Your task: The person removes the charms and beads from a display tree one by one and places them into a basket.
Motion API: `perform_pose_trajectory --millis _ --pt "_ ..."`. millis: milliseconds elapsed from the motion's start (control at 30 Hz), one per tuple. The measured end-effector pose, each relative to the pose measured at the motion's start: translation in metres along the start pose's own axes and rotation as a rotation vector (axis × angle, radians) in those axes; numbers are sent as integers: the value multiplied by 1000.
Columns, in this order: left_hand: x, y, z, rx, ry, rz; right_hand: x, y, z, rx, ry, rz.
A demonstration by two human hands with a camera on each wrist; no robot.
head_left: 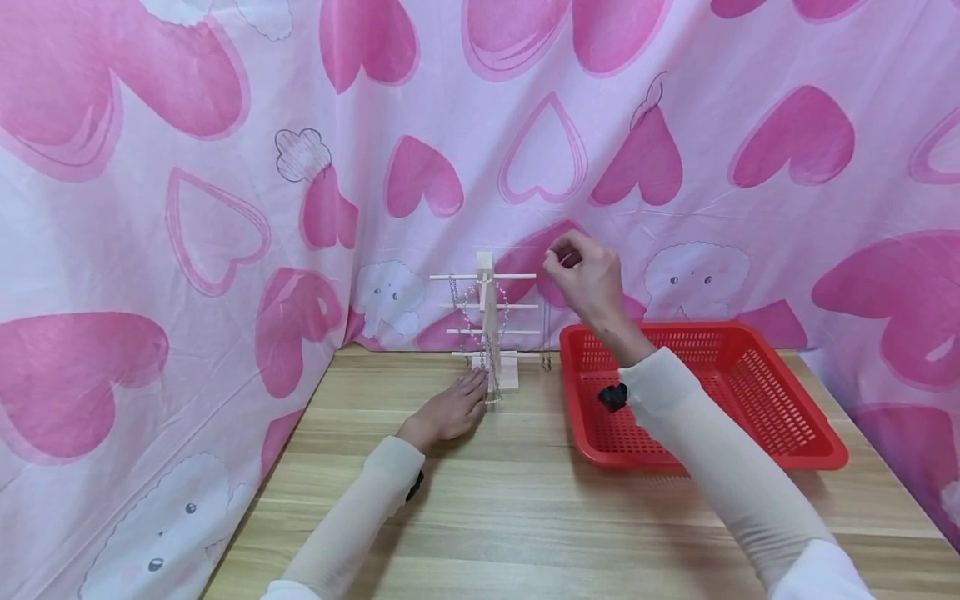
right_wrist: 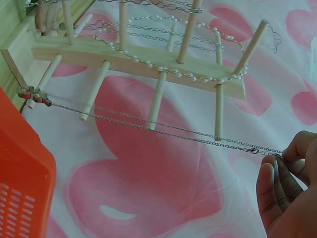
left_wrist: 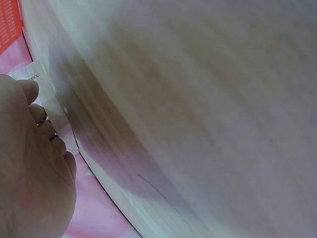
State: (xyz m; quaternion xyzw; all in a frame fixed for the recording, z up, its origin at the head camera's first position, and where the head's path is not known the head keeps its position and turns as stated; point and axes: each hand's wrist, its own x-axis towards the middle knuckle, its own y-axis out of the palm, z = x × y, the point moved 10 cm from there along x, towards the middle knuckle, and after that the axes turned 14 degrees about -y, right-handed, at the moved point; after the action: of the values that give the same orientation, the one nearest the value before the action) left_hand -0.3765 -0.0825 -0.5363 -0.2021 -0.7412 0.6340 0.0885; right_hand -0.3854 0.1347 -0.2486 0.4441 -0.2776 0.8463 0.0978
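Right fingers: in the centre of the head view, the right hand (head_left: pixel 591 277) is raised with thumb and fingertips brought together, pinching the end of a fine chain.
Necklace: I follow this thin metal necklace (right_wrist: pixel 193 140) from the fingers at the lower right of the right wrist view to its pendant (right_wrist: pixel 34 95) at the left; the clasp (right_wrist: pixel 253 150) sits close to the fingertips.
Peg tips: the chain crosses the ends of several pegs in that view; I cannot tell whether it touches them.
Left fingers: the left hand (head_left: pixel 447 410) lies low, just left of centre in the head view, fingers extended and close together, the tips at the foot of the rack; I cannot tell what they press on.
Rack: the wooden rack (right_wrist: pixel 158 57) stands upright mid-frame in the head view, the left hand hiding part of its base.
Hung pieces: a pearl-beaded strand (right_wrist: pixel 177 74) and silver chains (right_wrist: pixel 173 8) drape over the pegs.
Basket: the red basket (head_left: pixel 622 458) sits right of centre in the head view; the right forearm covers part of it.
Surroundings: wood-grain table (head_left: pixel 487 517) below, heart-print cloth (head_left: pixel 480 108) behind.
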Motion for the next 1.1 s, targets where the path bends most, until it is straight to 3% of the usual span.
perform_pose_trajectory --millis 633,1000,1100 --pt "2 0 0 30 3 4 15 -23 19 -17 -44 -6" --pt "2 0 0 -23 20 -6 23 -43 28 -56 -111 -4" --pt "3 3 1 0 31 -13 25 -48 30 -71 -127 0"
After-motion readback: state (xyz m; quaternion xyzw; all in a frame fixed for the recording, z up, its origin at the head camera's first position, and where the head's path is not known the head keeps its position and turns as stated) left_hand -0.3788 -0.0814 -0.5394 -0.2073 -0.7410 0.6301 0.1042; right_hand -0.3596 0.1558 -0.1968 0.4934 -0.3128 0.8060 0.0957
